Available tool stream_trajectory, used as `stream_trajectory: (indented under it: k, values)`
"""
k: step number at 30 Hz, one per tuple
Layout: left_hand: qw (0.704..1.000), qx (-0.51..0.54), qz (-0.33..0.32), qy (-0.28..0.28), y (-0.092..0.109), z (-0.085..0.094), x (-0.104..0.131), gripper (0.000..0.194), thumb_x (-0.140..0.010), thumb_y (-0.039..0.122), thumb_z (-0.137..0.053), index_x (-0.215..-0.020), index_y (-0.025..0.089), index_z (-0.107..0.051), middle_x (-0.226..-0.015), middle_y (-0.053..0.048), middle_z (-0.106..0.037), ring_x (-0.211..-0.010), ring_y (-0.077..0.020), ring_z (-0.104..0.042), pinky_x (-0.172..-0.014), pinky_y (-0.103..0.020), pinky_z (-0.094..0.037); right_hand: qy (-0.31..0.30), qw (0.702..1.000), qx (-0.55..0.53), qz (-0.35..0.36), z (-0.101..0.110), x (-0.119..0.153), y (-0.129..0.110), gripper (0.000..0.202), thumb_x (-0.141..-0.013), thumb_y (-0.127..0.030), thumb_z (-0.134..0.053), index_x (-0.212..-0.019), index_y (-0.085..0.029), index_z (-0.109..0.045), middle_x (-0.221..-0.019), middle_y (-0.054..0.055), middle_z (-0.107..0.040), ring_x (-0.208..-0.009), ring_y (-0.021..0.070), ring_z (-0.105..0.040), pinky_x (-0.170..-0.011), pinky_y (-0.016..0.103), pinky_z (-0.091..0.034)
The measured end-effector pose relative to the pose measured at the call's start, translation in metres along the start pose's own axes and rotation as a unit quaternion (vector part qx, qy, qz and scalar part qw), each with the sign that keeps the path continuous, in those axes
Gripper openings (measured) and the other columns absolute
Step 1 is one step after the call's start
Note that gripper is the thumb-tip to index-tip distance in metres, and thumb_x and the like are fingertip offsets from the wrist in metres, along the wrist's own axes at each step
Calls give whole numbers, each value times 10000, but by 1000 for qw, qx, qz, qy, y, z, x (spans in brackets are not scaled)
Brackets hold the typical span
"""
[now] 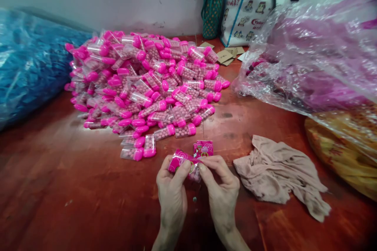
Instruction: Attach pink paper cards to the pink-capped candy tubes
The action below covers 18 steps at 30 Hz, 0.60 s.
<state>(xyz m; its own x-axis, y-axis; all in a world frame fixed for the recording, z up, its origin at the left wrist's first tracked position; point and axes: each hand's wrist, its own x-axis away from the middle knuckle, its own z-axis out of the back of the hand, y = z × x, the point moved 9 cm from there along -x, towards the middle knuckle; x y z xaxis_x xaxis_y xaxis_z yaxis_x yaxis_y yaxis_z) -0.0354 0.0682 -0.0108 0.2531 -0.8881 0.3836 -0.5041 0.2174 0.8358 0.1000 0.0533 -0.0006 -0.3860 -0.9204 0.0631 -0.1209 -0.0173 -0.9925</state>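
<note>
Between both hands, near the front middle of the table, is a small candy container (194,176) with a pink printed label sleeve (177,159) around or against it; I cannot tell how far the sleeve covers it. My left hand (173,184) pinches the label side with thumb and fingers. From the other side, the thumb and fingertips of my right hand (219,178) close on the right end. Just beyond the fingers lies another pink printed label (204,148) on the table. A large heap of clear candy containers (147,82) with bright pink caps and pink balls spreads behind it.
A crumpled beige cloth (279,172) lies right of my hands. Blue plastic bag (32,62) at left; clear bag with pink contents (309,55) and yellow bag (344,157) at right. Cardboard pieces (226,55), a white tote (247,13) and a green bottle pouch (212,13) stand near the wall.
</note>
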Motion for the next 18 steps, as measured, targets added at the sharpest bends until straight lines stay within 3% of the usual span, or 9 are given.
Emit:
stream_trajectory:
  k: [5, 10, 13, 18]
  values:
    - [1000, -5, -16, 21, 0, 4, -3, 124, -671, 102, -671, -702, 173, -574, -599, 64, -594, -530, -51, -538, -586, -152, -463, 14, 994, -73, -83, 2, -1, 23, 104, -755, -146, -592, -761, -184, -689, -767, 14, -614, -736, 144, -566, -669, 254, -452]
    - [996, 18, -64, 62, 14, 20, -12, 169, -626, 128, -709, -765, 155, -616, -632, 32, -639, -560, -80, -573, -581, -192, -486, 41, 978, -119, -164, 16, -2, 49, 81, -727, -200, -637, -771, -176, -701, -655, -5, -628, -595, 111, -562, -588, 230, -474]
    - [997, 28, -33, 57, 11, 23, -20, 173, -620, 158, -716, -765, 135, -624, -665, 1, -657, -597, -112, -600, -608, -243, -503, 46, 970, -156, -181, 20, -1, 52, 101, -742, -256, -641, -787, -185, -697, -640, -8, -634, -542, 99, -568, -523, 212, -488]
    - [999, 39, 37, -2, -1, 12, -21, 158, -652, 187, -698, -775, 136, -614, -666, -6, -649, -588, -120, -601, -607, -255, -500, -41, 969, -162, -184, -5, 3, 40, 134, -703, -262, -688, -816, -190, -688, -622, -9, -633, -493, 92, -570, -426, 181, -487]
